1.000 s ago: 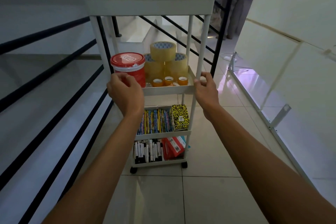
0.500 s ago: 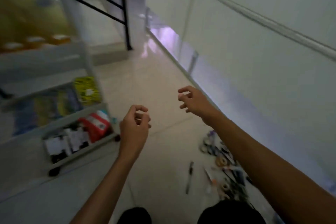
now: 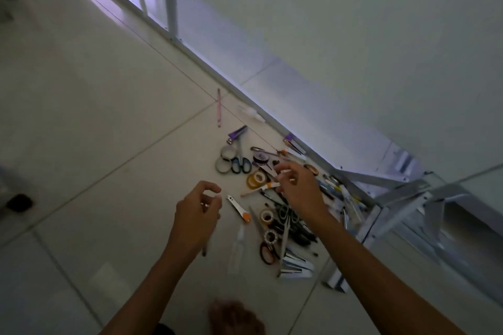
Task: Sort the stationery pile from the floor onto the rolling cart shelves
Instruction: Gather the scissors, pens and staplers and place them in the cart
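My right hand point(image 3: 298, 187): it covers the middle of the stationery pile point(image 3: 275, 198); I cannot tell whether my fingers touch anything.
My left hand point(image 3: 197, 213): a dark pen point(image 3: 204, 249) runs partly hidden beneath it.
My foot point(image 3: 236, 318): blurred, cut by the near edge.
Clear item point(image 3: 236, 250) near the pile: too smeared to name.

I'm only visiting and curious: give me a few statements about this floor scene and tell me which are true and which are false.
1. The stationery pile lies on the tiled floor. True.
2. A pink pen lies apart from the pile, farther from the person. True.
3. The left hand grips a pair of scissors. False: it hangs over the floor with loosely curled fingers, holding nothing.
4. The blue-handled scissors lie beside grey tape rolls. True.
5. The right hand rests flat on bare tile, far from the pile. False: it is over the pile.
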